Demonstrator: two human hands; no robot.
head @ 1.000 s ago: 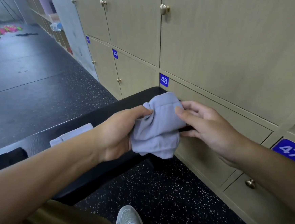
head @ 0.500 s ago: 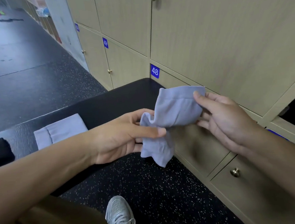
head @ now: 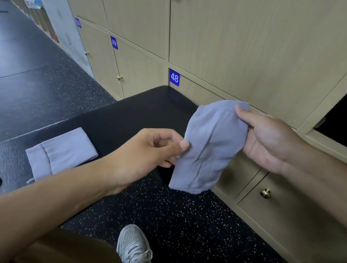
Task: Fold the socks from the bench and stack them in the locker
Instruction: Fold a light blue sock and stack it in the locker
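Folding under way | right hand [head: 273, 140] and left hand [head: 149, 154] pinch a grey sock [head: 207, 149] mid-air beside the bench [head: 125, 114] | folded sock [head: 62, 152] awaits on bench | open locker [head: 342, 122] apparently unfilled, interior dark

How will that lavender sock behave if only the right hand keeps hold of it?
Probably floppy: the lavender sock already sags and creases below the right hand. Likely light, since a thumb-and-finger pinch carries it. It looks unlikely to slip; the knit bunches at the left hand.
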